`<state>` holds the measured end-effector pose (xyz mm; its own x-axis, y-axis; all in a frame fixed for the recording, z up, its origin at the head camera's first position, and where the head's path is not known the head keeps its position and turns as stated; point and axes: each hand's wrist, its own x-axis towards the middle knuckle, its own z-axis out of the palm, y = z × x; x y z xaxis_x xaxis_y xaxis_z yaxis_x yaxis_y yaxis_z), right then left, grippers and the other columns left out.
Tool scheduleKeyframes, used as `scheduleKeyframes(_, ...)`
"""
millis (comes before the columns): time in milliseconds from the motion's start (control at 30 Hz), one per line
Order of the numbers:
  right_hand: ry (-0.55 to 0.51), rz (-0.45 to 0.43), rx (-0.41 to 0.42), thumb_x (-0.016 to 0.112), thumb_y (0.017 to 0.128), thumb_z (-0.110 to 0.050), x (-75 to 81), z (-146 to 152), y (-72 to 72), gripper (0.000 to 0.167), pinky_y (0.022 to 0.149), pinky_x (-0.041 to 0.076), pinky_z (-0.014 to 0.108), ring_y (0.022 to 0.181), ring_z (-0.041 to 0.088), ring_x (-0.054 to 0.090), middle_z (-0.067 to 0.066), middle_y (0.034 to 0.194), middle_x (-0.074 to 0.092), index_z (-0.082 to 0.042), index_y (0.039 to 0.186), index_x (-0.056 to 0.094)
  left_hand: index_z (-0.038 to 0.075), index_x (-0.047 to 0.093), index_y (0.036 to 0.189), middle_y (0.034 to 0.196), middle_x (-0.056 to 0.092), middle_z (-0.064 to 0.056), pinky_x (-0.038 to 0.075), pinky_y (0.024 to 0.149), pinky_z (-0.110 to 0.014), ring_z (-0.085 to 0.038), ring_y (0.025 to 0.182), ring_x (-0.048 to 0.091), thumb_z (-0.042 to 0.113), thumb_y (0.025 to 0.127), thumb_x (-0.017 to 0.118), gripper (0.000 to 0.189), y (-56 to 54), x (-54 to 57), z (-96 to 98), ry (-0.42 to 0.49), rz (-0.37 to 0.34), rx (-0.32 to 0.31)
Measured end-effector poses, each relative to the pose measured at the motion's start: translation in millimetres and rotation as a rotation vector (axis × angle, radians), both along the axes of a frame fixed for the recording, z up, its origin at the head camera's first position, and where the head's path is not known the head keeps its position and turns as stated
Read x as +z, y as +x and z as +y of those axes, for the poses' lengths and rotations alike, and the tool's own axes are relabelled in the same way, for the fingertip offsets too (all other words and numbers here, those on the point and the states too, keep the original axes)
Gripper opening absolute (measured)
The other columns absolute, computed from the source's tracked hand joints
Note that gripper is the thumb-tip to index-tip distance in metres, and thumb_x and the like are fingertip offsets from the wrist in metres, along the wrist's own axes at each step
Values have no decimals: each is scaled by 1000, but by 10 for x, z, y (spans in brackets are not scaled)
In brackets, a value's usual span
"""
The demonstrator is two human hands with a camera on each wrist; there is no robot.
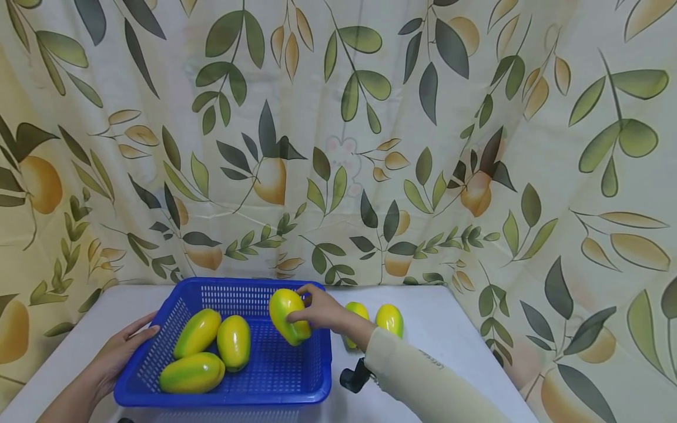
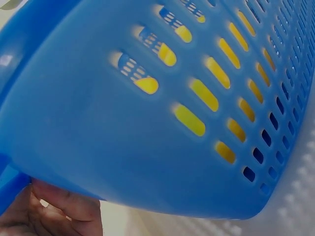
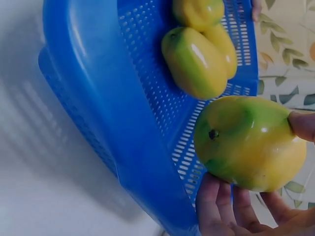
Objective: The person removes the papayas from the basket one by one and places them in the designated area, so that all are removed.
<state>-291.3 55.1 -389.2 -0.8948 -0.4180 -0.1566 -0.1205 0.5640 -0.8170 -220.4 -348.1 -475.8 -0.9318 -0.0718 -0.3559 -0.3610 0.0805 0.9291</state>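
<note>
A yellow-green mango (image 1: 284, 314) is held by my right hand (image 1: 321, 309) over the right side of a blue plastic basket (image 1: 222, 400). In the right wrist view the thumb lies on one side of this mango (image 3: 251, 142) and the fingertips (image 3: 241, 201) on the other. My left hand (image 1: 113, 355) grips the basket's left rim; the left wrist view has its fingers (image 2: 69, 206) under the rim. Inside the basket, on the left, lie three more mangoes: one at the back (image 1: 197, 333), one in the middle (image 1: 234, 342), one in front (image 1: 191, 373).
Two mangoes, one nearer (image 1: 357, 311) and one farther right (image 1: 389, 320), lie on the white tabletop (image 1: 433, 352), partly behind the right forearm. A black device (image 1: 355, 376) shows under the right wrist. A leaf-and-fruit patterned curtain (image 1: 338, 235) hangs behind the table.
</note>
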Motion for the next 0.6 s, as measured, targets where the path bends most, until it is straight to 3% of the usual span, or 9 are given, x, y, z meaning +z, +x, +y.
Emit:
scheduleKeyframes(400,-102,-112,-52,79,79,-22,32,143,-9,65,77,59,47,101,29,63,16,119,57,-7,135,48,15,11,159,100,67,7,57,79,-37,-14,89,67,47,97,58,85,-4,-17,2,8,-3,5)
scheduleKeyframes(600,-121,-137,-64,78,81,-21,50,230,-25,65,78,58,47,104,31,62,18,122,55,-7,135,46,24,16,159,101,67,8,57,79,-36,-13,90,67,46,97,58,78,1,-33,-6,26,-1,9)
